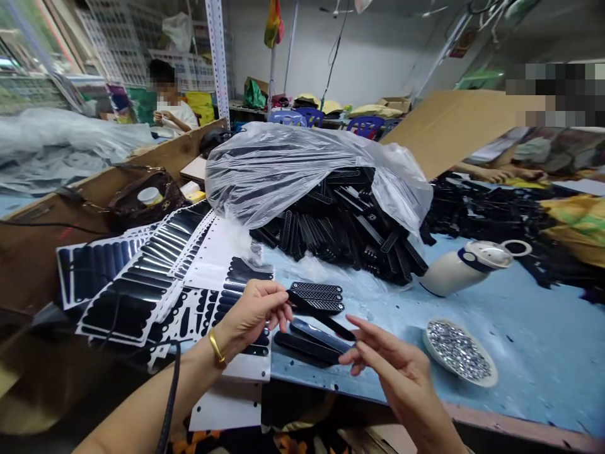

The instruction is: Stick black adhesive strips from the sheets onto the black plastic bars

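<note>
Pinched shut at the lower centre of the frame, the thumb and fingers of our left hand (265,307) have hold of one end of a black strip (324,317). It slants down to the right, above the table (382,315), towards our right hand (394,359). Those fingers stand partly apart around its far end; whether they press on it, we cannot tell.

We judge the strip light and thin, probably stiff with some spring, and hardly fragile; its smooth face may slide, so we would take it by the ends or edges.

Counting from left to right, we see one handbag (123,200) at the left with one tub (150,196) on it, then several overlapping sheets (127,284) of black shapes, too many and too covered to count. One gold bangle (216,347) circles our left wrist. Just beyond the strip lie patterned pieces (316,289), apparently three; below it lie two loose strips (307,349), one shinier. One big plastic bag (278,154) at the centre spills a heap (326,233) of black parts beyond counting. On the right we have one flask (454,277), tilted in view, and one bowl (492,381) of countless shiny bits (458,352).
</note>
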The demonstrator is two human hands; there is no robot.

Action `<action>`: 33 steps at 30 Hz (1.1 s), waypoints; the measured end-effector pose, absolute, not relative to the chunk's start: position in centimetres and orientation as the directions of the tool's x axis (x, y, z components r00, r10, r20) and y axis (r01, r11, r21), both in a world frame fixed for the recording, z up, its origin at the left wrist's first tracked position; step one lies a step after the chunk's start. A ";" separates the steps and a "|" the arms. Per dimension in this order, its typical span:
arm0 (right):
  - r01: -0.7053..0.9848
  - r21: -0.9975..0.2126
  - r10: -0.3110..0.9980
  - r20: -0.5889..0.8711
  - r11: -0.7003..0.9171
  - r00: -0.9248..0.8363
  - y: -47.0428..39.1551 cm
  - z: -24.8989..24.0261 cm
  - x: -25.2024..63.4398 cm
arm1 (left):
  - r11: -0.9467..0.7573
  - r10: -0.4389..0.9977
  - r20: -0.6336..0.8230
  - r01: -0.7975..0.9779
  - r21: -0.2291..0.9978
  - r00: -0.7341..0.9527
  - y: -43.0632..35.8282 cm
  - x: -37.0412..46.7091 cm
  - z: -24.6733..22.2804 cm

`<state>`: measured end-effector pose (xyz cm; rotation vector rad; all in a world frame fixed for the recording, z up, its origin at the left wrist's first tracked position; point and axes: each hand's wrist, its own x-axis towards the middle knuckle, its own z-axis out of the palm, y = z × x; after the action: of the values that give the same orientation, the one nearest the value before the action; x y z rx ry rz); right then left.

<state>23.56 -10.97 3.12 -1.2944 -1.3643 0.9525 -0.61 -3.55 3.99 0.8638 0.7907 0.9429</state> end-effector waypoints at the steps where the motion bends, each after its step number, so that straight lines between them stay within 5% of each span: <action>1: 0.310 -0.939 0.970 0.201 0.151 0.134 -10.8 2.9 24.1 | 0.318 0.919 -0.195 -0.350 0.881 0.344 -3.2 -0.4 3.7; 3: 0.528 -0.817 0.900 0.386 0.232 0.202 -10.3 3.2 24.7 | 0.312 0.930 -0.206 -0.358 0.880 0.305 -2.7 0.1 3.4; 6: 0.723 -0.559 0.794 0.608 0.405 0.026 -9.6 4.4 24.2 | 0.326 0.920 -0.209 -0.354 0.876 0.330 -2.5 1.0 3.6; 9: 0.766 -0.303 0.659 0.725 0.567 -0.201 -8.6 5.0 23.2 | 0.345 0.901 -0.204 -0.348 0.871 0.384 -2.5 1.7 4.0; 12: 0.758 -0.185 0.602 0.732 0.626 -0.318 -7.8 4.8 23.0 | 0.299 0.905 -0.177 -0.281 0.912 0.387 -2.6 2.0 4.2; 15: 0.749 -0.213 0.628 0.706 0.628 -0.326 -7.9 4.8 24.2 | 0.093 0.926 -0.083 -0.008 0.996 0.368 -2.5 1.8 3.7; 18: 0.788 -0.239 0.660 0.704 0.567 -0.261 -9.1 5.1 26.1 | -0.189 0.934 0.098 0.241 0.952 0.342 -2.3 1.3 2.9; 23: 0.838 -0.420 0.777 0.629 0.349 -0.008 -11.4 4.6 28.7 | -0.610 0.732 0.410 0.254 0.750 0.544 -2.1 1.8 2.1; 28: 0.786 -0.562 0.832 0.543 0.257 0.116 -11.5 2.8 29.1 | -0.793 0.429 0.279 0.209 0.573 0.859 -2.7 4.0 2.3; 33: 0.758 -0.602 0.873 0.478 0.250 0.092 -9.7 1.3 28.9 | -0.817 0.416 0.139 0.302 0.491 0.899 -3.3 3.9 2.2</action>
<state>28.93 -9.69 1.30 -1.5263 -1.6803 0.1721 3.92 -3.29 2.16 2.5941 0.5210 0.3309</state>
